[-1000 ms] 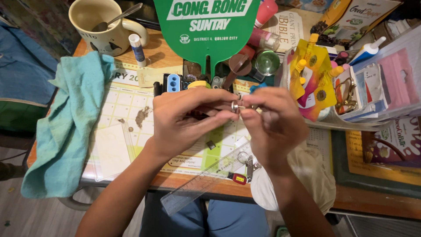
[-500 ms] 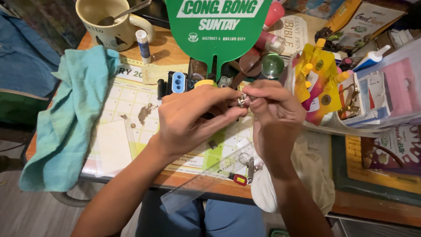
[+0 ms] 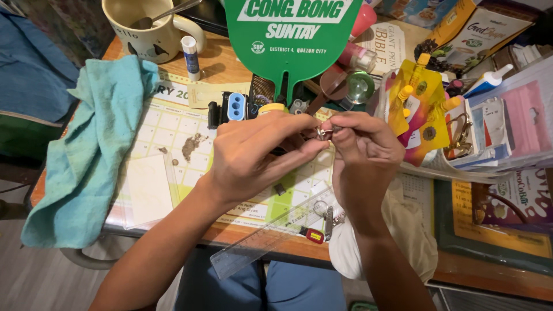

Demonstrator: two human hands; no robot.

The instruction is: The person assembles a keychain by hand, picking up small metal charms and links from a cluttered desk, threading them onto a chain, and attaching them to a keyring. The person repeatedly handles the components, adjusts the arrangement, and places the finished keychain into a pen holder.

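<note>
Both sets of fingers meet above the table (image 3: 230,69); left hand (image 3: 253,158) pinches a small silver metal piece (image 3: 322,133) between thumb and forefinger, right hand (image 3: 366,152) pinches the same piece from the other side, fingertips pressed together on it; piece sits mid-air over the calendar sheet (image 3: 173,129), just in front of the green fan (image 3: 291,40); I judge it light, rigid, slick and easy to drop, best held at its ends; long axis looks roughly left-right, but it is too small to tell which end leads; below lie a clear ruler (image 3: 265,239) and a key bunch (image 3: 325,219); teal cloth (image 3: 89,150) far left, mug (image 3: 150,29) behind.
</note>
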